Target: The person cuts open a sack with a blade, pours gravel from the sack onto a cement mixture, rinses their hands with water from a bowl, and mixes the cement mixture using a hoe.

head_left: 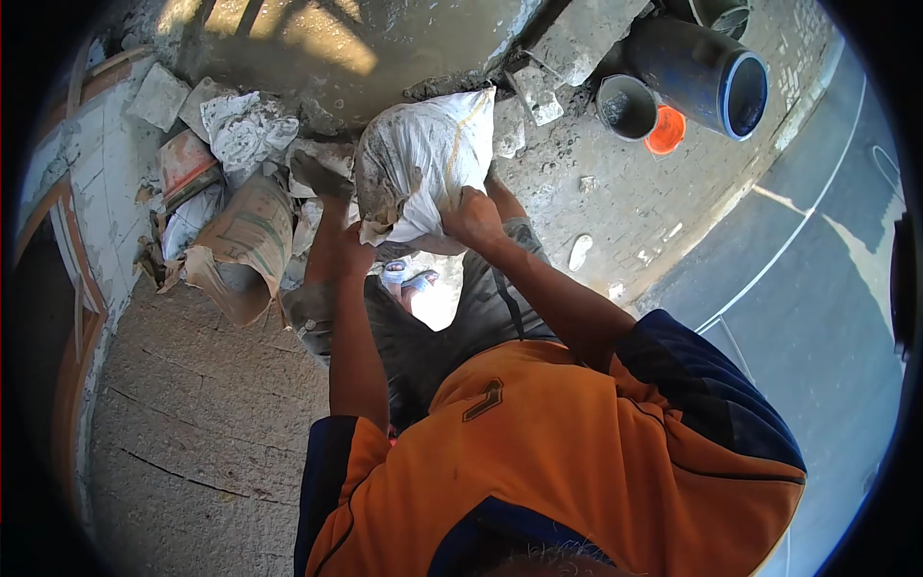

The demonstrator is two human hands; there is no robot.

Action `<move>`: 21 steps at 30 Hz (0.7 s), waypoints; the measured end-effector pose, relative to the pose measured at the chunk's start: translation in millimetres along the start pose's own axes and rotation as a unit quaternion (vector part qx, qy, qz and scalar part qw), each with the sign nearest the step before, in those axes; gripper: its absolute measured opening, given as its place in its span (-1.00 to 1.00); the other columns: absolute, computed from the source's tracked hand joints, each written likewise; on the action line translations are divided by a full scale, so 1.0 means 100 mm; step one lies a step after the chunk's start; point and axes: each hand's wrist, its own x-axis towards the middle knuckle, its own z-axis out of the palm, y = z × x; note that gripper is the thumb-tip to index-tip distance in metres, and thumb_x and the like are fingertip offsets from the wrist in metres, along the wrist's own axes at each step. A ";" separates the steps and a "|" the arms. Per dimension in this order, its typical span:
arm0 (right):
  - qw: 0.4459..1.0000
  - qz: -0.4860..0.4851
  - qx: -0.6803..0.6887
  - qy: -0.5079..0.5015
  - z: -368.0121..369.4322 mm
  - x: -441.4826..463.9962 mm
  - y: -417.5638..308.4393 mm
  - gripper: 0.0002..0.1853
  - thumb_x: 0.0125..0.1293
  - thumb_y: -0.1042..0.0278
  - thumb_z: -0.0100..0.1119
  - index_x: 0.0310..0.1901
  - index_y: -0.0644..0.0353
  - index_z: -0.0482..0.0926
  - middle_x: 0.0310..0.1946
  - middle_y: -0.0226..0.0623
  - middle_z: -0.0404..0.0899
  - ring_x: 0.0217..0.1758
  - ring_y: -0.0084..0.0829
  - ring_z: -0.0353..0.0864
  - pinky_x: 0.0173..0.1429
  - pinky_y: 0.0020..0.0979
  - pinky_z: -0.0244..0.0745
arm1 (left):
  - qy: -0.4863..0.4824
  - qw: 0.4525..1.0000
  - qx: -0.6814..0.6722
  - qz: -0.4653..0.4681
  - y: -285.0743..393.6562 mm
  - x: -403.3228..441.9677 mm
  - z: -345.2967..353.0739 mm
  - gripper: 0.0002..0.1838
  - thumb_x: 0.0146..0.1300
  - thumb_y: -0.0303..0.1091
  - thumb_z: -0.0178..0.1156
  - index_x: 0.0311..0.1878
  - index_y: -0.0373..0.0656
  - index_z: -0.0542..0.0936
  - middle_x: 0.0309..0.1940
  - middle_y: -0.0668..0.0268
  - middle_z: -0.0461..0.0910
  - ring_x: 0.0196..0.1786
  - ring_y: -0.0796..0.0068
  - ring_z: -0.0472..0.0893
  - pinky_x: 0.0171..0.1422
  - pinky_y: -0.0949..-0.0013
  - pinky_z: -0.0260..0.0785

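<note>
A full white woven sack (423, 154), smeared with grey dirt, stands between my feet with its far end leaning toward a wet grey surface. My left hand (354, 252) is closed on the sack's near left corner. On the near right side, my right hand (474, 219) grips a bunched fold of the same sack. Loose cloth hangs between the two hands. Left of the sack lies an open brown paper bag (245, 245), its mouth facing me.
Broken blocks (159, 96) and a crumpled white bag (248, 130) lie at the left. A blue barrel (697, 77), a dark bucket (627, 106) and an orange bucket (665, 129) are at the upper right. Concrete chunks (535, 91) edge the wet surface (413, 48).
</note>
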 end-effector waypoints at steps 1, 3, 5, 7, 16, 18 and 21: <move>0.997 -0.060 0.000 0.057 -0.04 -0.20 -0.08 -0.42 -0.01 0.16 0.29 -0.06 0.52 0.51 -0.08 0.32 0.57 0.06 0.10 0.60 0.20 -0.14 0.49 | 0.000 0.995 -0.086 0.047 0.27 -0.07 -0.21 -0.73 0.02 -0.37 0.32 -0.15 -0.13 0.66 -0.35 0.08 0.70 -0.23 0.08 0.70 -0.17 0.20 0.51; 0.998 -0.047 0.034 0.037 -0.09 -0.26 -0.17 -0.41 -0.02 0.18 0.28 -0.05 0.53 0.49 -0.12 0.30 0.59 0.02 0.12 0.61 0.17 -0.14 0.50 | 0.031 0.978 -0.182 0.097 0.46 -0.17 -0.32 -0.71 0.02 -0.34 0.29 -0.14 -0.15 0.67 -0.36 0.06 0.69 -0.24 0.03 0.69 -0.13 0.14 0.52; 0.997 0.006 0.078 0.007 0.00 -0.03 -0.09 -0.52 0.00 0.23 0.26 -0.11 0.46 0.57 -0.22 0.16 0.66 -0.12 0.16 0.64 0.07 -0.13 0.55 | 0.024 0.989 -0.141 0.042 0.38 -0.11 -0.23 -0.68 0.01 -0.34 0.30 -0.11 -0.16 0.67 -0.36 0.04 0.69 -0.23 0.03 0.69 -0.12 0.12 0.52; 0.999 -0.041 -0.010 0.003 0.26 0.40 0.28 -0.62 0.01 0.26 0.26 -0.17 0.37 0.62 -0.23 0.08 0.67 -0.14 0.10 0.66 0.03 -0.15 0.56 | 0.010 0.995 -0.097 -0.011 0.36 -0.08 -0.19 -0.65 -0.01 -0.33 0.31 -0.09 -0.17 0.67 -0.36 0.02 0.69 -0.22 0.03 0.69 -0.11 0.11 0.52; 0.993 -0.027 -0.113 -0.030 -0.23 0.62 0.34 -0.85 0.01 0.35 0.33 -0.33 0.12 0.70 -0.28 -0.31 0.68 -0.17 -0.29 0.67 -0.13 -0.34 0.56 | 0.076 0.988 -0.121 0.055 -0.23 0.14 0.38 -0.55 -0.06 -0.30 0.36 -0.07 -0.33 0.62 -0.24 -0.08 0.67 -0.21 -0.02 0.68 -0.11 0.08 0.51; 0.920 0.125 0.370 -0.002 -0.07 0.81 0.55 -0.80 0.07 0.32 0.29 -0.28 0.20 0.70 -0.31 -0.31 0.67 -0.24 -0.29 0.66 -0.16 -0.35 0.54 | 0.097 0.971 -0.211 0.063 -0.22 0.14 0.37 -0.59 -0.09 -0.36 0.35 -0.12 -0.32 0.61 -0.29 -0.01 0.66 -0.28 0.02 0.66 -0.16 0.10 0.50; 0.874 0.138 0.462 -0.061 -0.54 0.30 0.10 -0.70 0.17 0.45 0.07 -0.11 0.41 0.64 -0.33 -0.15 0.66 -0.30 -0.26 0.66 -0.25 -0.17 0.52 | 0.046 0.903 -0.404 -0.139 0.19 0.04 0.16 -0.61 -0.18 -0.46 0.29 -0.16 -0.29 0.59 -0.35 0.18 0.61 -0.36 0.21 0.57 -0.22 0.19 0.44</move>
